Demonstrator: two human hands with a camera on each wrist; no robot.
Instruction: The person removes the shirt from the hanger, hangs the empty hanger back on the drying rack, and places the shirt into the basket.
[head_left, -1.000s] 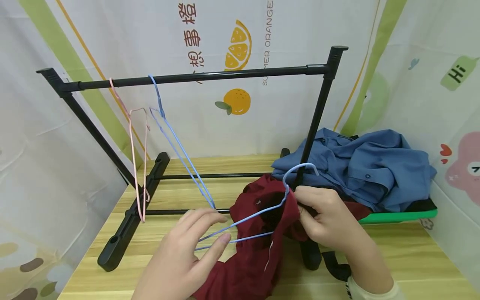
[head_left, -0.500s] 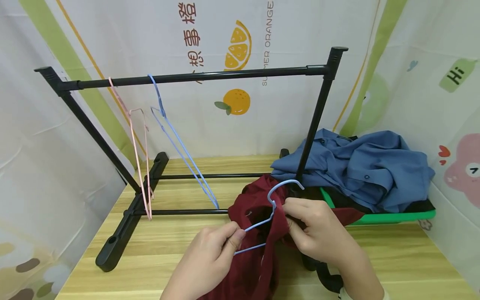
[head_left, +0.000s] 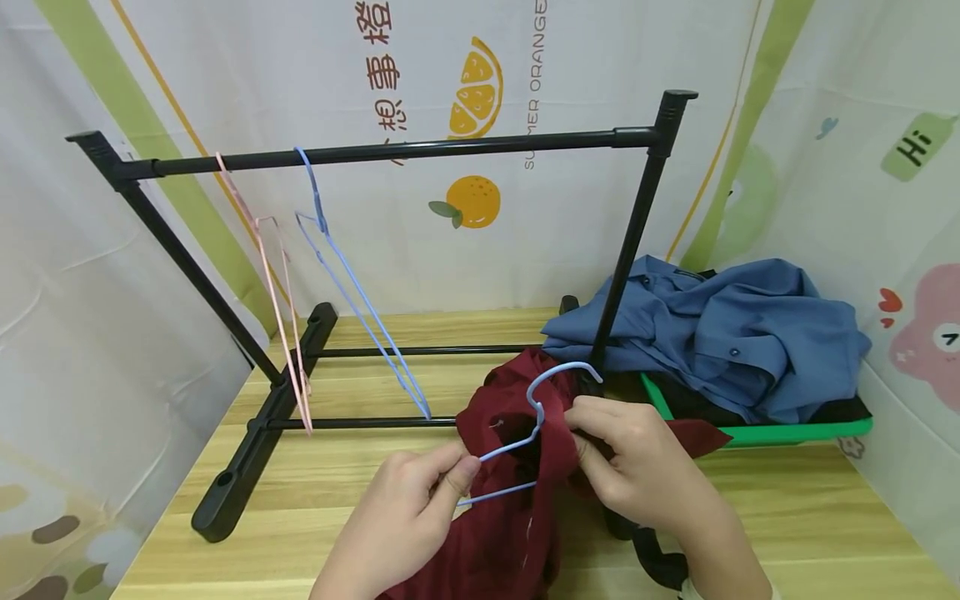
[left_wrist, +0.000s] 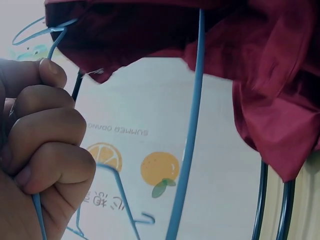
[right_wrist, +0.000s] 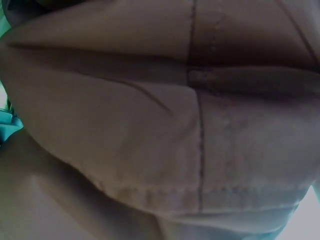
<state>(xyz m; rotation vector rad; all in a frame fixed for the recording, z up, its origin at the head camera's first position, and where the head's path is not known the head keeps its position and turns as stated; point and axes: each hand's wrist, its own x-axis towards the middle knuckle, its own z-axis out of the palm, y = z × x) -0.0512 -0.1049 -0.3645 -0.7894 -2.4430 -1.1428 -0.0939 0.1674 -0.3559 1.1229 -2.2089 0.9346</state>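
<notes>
In the head view my left hand (head_left: 408, 508) grips the upper wire of a light blue wire hanger (head_left: 561, 368); in the left wrist view its fingers (left_wrist: 52, 127) are curled round that wire. The hanger's hook points up and right, and one end of it runs inside a maroon shirt (head_left: 498, 546). My right hand (head_left: 630, 454) pinches the shirt's edge just right of the hook. Cloth with stitched seams (right_wrist: 150, 135) fills most of the right wrist view. The shirt's lower part drops out of the head view at the bottom.
Behind my hands stands a black rack (head_left: 450, 150). From its bar hang a pink hanger (head_left: 266, 275) and another blue hanger (head_left: 352, 292), both at the left. At right, a blue shirt (head_left: 750, 333) lies heaped on a green-rimmed tray (head_left: 795, 435).
My left hand has moved right and taken hold of the hanger's wire. The hanger's hook has shifted left and down. In the last half second little has moved.
</notes>
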